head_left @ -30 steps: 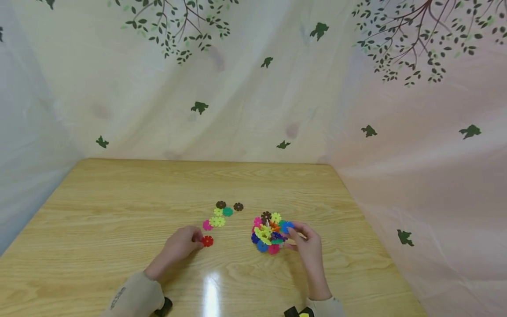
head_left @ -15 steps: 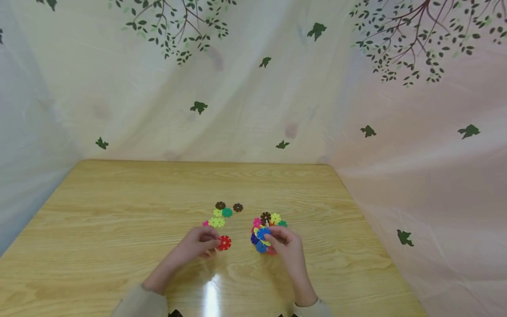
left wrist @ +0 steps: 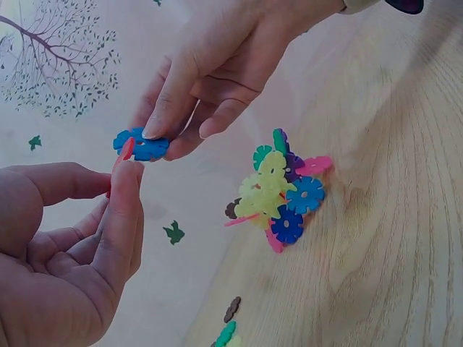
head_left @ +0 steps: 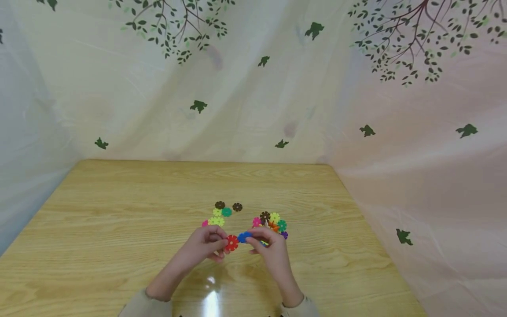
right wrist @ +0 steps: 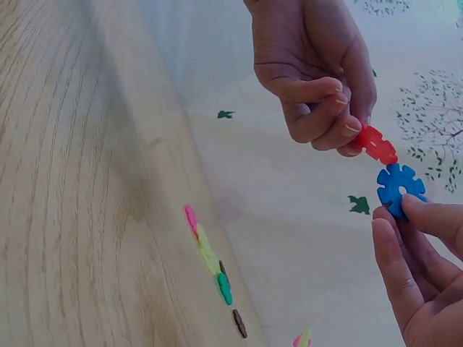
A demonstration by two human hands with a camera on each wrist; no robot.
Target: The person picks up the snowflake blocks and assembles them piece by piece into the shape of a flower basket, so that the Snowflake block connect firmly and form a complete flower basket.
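Note:
Between thumb and fingers my left hand point(head_left: 203, 244) pinches a red snowflake disc point(head_left: 232, 242), a flat round plastic piece with notches around its rim. My right hand point(head_left: 271, 246) pinches a blue snowflake disc point(head_left: 244, 237) the same way. Both discs are held above the table, edge to edge and set at an angle to each other; the right wrist view has the red disc point(right wrist: 377, 145) touching the rim of the blue disc point(right wrist: 400, 189). Whether their notches are engaged I cannot tell. Behind my right hand stands a cluster of joined discs point(left wrist: 278, 191), partly hidden in the head view.
Loose discs lie left of the cluster: two brown, a green disc point(head_left: 226, 211), yellow discs point(head_left: 216, 221) and a pink disc point(head_left: 204, 223) partly behind my left hand. The wooden table point(head_left: 119, 198) meets a printed curtain point(head_left: 237, 88) at its back and sides.
My left hand has lifted the red disc from the table and moved right. My right hand has brought the blue disc left, away from the cluster, until the two discs meet.

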